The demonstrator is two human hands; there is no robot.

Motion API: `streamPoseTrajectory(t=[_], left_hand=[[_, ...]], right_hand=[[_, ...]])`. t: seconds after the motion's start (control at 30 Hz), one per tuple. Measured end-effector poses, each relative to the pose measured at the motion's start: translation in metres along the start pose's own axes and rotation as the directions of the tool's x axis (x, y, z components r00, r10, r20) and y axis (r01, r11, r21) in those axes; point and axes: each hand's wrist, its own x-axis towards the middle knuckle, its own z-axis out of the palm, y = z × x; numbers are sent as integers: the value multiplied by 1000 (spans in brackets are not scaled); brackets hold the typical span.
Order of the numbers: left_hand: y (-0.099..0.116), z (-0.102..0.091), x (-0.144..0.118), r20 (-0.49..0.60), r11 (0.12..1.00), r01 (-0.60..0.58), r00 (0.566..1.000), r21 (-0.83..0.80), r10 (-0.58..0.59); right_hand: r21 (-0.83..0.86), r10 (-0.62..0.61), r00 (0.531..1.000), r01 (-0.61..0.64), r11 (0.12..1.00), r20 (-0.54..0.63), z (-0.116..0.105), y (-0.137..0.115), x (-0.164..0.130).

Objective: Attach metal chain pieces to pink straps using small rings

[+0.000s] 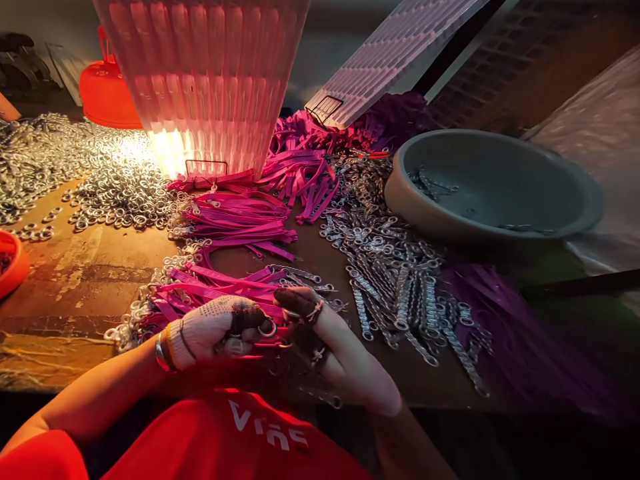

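One metal ring (267, 328) pinched between my left hand (210, 333) and right hand (345, 360), fingertips closed on it over a pink strap (235, 283) at the bench's (90, 267) near edge — big piles of loose rings (120, 193), straps and chains (400, 287) look untouched.

A: What is your table (100, 267) like?

B: It is worn brown wood, scuffed pale at your left.

A: What lies on it?

B: Loose rings (75, 173) cover the far left. Pink straps (240, 220) run down the middle towards you, in heaps. Chains (400, 280) spread to the right of the straps, and purple straps (500, 313) lie beyond them.

A: Any vessels?

B: 1 grey bowl (575, 200) sits at your right, touching the chains. 1 ribbed basket (210, 80) stands at the back. 1 red tub (107, 93) is left of it. 1 red dish (13, 263) shows at the left edge.
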Motion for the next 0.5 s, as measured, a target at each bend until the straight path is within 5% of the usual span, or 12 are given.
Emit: streamPoseTrajectory(t=[0.13, 0.37, 0.43, 0.5], left_hand=[[4, 3, 3, -44, 993, -24, 999, 111, 29], [8, 10, 1, -224, 794, -142, 917, 591, 331], [10, 10, 0, -173, 723, -204, 895, 661, 411], [11, 11, -1, -101, 723, -224, 921, 654, 377]], right_hand=[[-101, 8, 992, 4, 995, 122, 7, 7, 3], [-512, 138, 990, -104, 853, 28, 16, 13, 3], [-565, 139, 990, -103, 819, 21, 13, 12, 3], [-568, 113, 993, -81, 819, 21, 12, 10, 3]])
